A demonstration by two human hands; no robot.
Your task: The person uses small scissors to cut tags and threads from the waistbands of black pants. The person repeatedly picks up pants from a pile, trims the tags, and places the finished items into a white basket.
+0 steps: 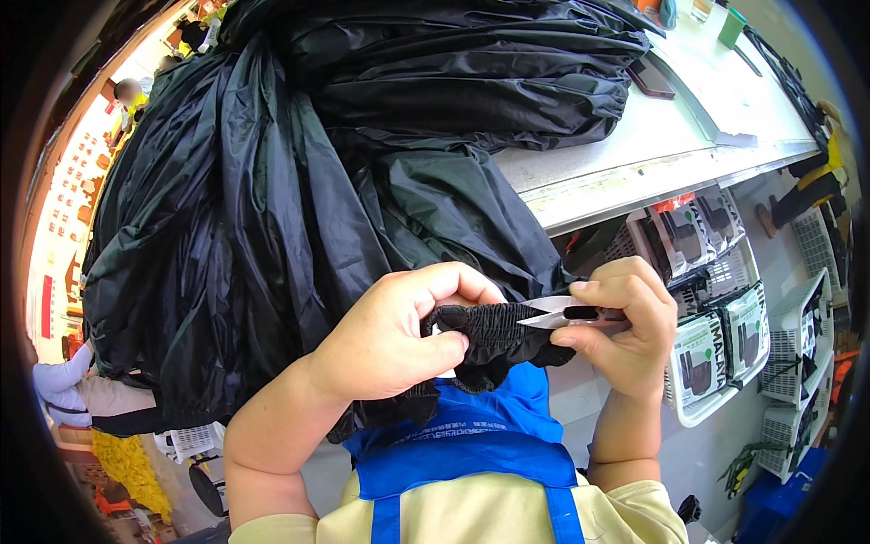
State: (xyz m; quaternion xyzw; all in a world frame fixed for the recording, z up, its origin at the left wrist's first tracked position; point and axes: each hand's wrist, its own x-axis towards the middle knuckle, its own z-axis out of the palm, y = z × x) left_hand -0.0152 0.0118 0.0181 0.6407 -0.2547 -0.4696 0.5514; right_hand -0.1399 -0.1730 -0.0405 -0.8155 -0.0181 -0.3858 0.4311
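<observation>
My left hand (399,331) pinches a black gathered elastic cuff (489,331) of a large black shiny garment (272,199) that spills off the table toward me. My right hand (625,331) holds small thread snips (562,314), with the metal blades laid against the cuff's edge. Both hands are close together in front of my chest, just above a blue apron (471,444).
A white worktable (634,150) carries the pile of black fabric, a dark phone-like object (651,82) and a green cup (732,27). White baskets with packaged items (725,344) stand under the table at right. A person (129,92) sits far left.
</observation>
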